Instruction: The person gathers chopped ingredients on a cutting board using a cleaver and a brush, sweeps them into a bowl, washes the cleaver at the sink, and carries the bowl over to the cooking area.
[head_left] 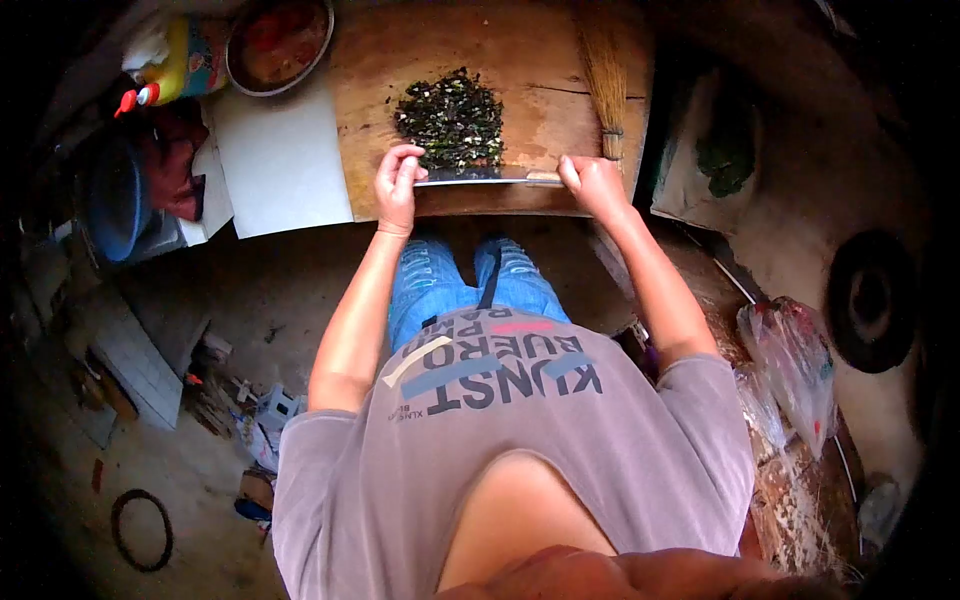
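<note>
A knife [470,178] lies crosswise near the front edge of the wooden board [545,110], its blade running left to right. My right hand [594,185] is closed round its handle at the right. At the blade's left end, my left hand [399,186] pinches the tip area between thumb and fingers. Just beyond the blade is a heap of chopped dark green leaves with pale bits [452,118]; its near edge meets the blade.
A straw brush [603,80] lies on the board's right side. At the upper left stand a metal bowl [279,45] and a yellow bottle [172,60]. A white panel [278,160] adjoins the board; a blue basin [118,200] is farther left. Plastic bags [795,365] hang at the right.
</note>
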